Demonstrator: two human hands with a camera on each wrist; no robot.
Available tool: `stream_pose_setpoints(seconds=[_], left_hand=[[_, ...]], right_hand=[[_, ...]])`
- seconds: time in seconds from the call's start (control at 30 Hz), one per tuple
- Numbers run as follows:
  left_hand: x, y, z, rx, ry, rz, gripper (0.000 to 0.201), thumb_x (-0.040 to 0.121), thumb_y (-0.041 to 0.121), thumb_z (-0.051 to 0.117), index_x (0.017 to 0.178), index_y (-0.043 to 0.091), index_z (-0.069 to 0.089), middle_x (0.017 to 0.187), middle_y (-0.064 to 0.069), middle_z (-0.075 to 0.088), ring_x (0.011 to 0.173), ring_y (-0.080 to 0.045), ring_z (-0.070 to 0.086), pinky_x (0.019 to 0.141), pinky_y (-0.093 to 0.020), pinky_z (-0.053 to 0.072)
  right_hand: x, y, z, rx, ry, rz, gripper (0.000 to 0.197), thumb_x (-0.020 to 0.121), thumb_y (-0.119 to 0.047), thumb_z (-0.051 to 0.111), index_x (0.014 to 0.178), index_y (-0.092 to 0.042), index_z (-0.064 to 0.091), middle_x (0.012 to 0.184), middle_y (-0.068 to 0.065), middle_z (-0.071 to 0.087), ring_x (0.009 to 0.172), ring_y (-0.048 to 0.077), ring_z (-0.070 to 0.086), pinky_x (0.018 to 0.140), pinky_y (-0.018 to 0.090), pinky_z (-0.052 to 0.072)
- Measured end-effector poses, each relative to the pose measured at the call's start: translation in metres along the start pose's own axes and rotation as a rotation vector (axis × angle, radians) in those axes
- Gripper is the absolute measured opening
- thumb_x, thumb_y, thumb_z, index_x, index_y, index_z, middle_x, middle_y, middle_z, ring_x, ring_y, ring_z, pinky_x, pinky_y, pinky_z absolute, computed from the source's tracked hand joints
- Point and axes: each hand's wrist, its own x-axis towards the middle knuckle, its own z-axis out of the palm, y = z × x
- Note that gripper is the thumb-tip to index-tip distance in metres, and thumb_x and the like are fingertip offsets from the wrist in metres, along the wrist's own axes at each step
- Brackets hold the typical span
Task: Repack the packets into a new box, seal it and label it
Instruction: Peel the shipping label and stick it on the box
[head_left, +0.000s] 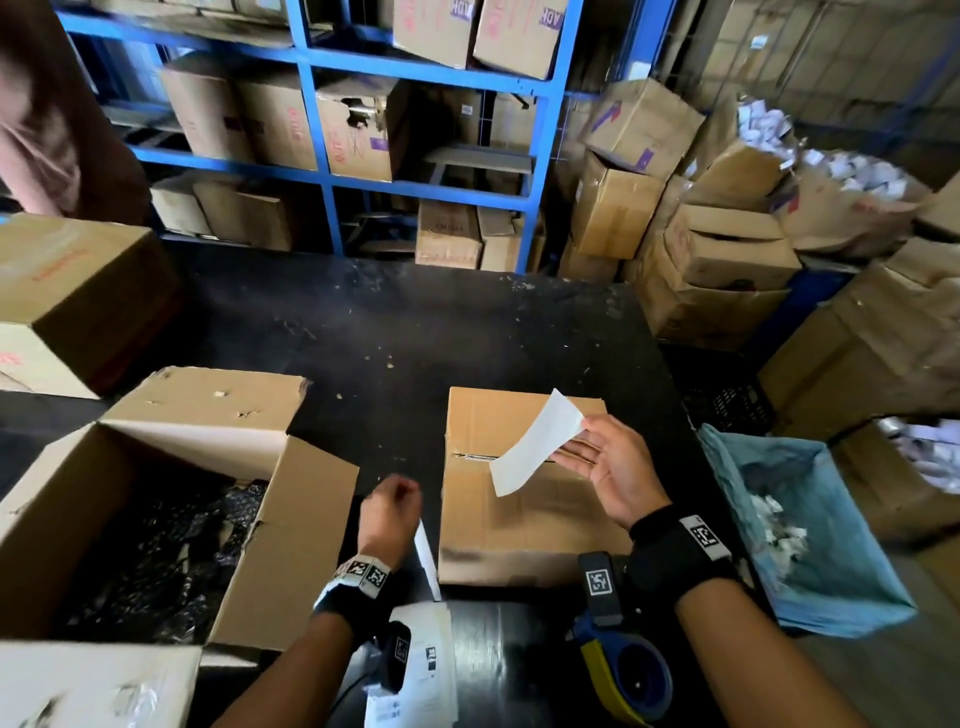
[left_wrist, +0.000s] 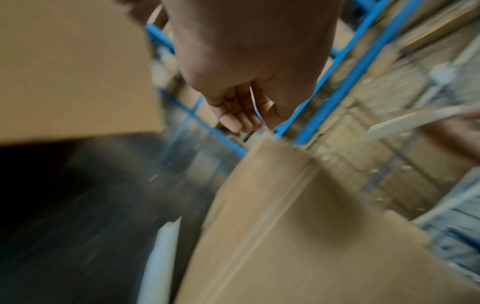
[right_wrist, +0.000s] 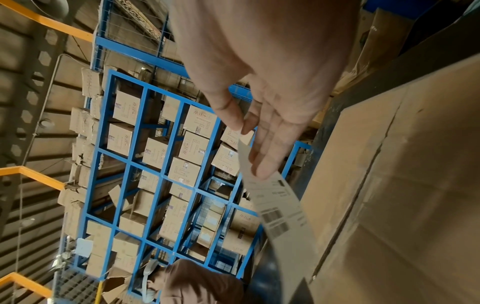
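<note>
Head view: the right hand (head_left: 615, 470) holds a white label (head_left: 535, 444) by one end, thumb and fingers pinched on it, above the closed cardboard box (head_left: 524, 519) that sits on the black bench (head_left: 415, 332). The label slants across the box's top seam and does not look pressed down. The left hand (head_left: 387, 514) hangs between that box and an open box (head_left: 156, 519) at the left, its fingers curled; a thin white strip (head_left: 427, 558) runs down from it, though whether the fingers grip the strip cannot be told here. Dark shiny packets (head_left: 171, 540) lie inside the open box. At the near edge of the bench lie a sheet of printed labels (head_left: 428, 660) and a blue and yellow tape dispenser (head_left: 626, 670). A blue-lined bin (head_left: 810, 525) stands to the right of the bench, blue shelving (head_left: 317, 119) with cartons behind it.

Left wrist view: heavily blurred. The left hand (left_wrist: 249, 67) shows its fingers (left_wrist: 233, 119) curled loosely together; nothing between them can be made out. The closed box (left_wrist: 298, 236) fills the lower right and a pale strip (left_wrist: 162, 261) lies beside its edge.

Right wrist view: the right hand (right_wrist: 262, 82) pinches the label (right_wrist: 283, 214) between thumb and fingers (right_wrist: 265, 160) near its upper end. Barcodes and print show on the face turned to the camera. The label hangs free beside the top of the closed box (right_wrist: 389, 185), whose centre seam is visible. Another person (right_wrist: 197, 286) stands by the shelving.
</note>
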Motion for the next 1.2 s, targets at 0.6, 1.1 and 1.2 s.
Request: stream_pose_setpoints(seconds=[0.6,1.1,1.2], left_hand=[[-0.03,0.122,-0.012,0.065,0.021,0.594,0.013,0.092,0.033,0.063,0.09,0.023,0.072,0.083,0.007,0.072,0.073,-0.012,0.066,0.066,-0.037,0.056],[-0.042,0.122,-0.056,-0.891,-0.333,0.125,0.023,0.091,0.009,0.07,0.106,-0.008,0.068,0.105,-0.02,0.075,0.093,-0.028,0.073,0.072,-0.03,0.058],[-0.043,0.118,-0.058,-0.854,-0.357,0.106,0.022,0.091,0.01,0.071,0.108,-0.005,0.069,0.106,-0.017,0.075,0.096,-0.029,0.074,0.073,-0.032,0.06]], right_hand=[[-0.021,0.012,0.037,-0.012,-0.073,-0.001,0.023,0.101,-0.011,0.058,0.121,0.0,0.061,0.119,0.025,0.069,0.106,0.036,0.072,0.098,0.052,0.057],[-0.05,0.027,0.015,-0.269,-0.108,-0.131,0.015,0.1,-0.02,0.063,0.108,-0.011,0.072,0.108,0.007,0.079,0.104,0.03,0.073,0.087,0.04,0.056],[-0.054,0.03,0.018,-0.309,-0.055,-0.19,0.007,0.098,-0.012,0.066,0.103,-0.01,0.071,0.101,0.004,0.08,0.092,0.024,0.076,0.072,0.033,0.059]])
